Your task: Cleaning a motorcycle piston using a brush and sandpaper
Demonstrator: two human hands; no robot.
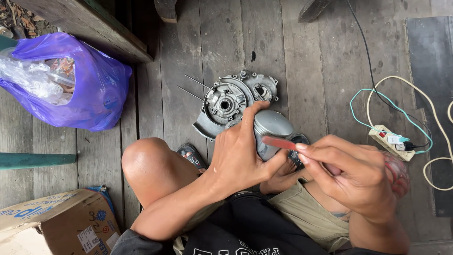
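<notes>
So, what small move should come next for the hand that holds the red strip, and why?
Probably draw the red strip across the grey metal cylinder. The right hand pinches the strip with its tip already at the cylinder's side, and the left hand grips the cylinder firmly, so it seems steadied for a stroke.

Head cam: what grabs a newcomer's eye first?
At centre, the left hand grips a grey metal piston while the right hand lays a thin red strip against it. Behind them an engine crankcase half lies on the plank floor; a purple plastic bag sits upper left.
</notes>
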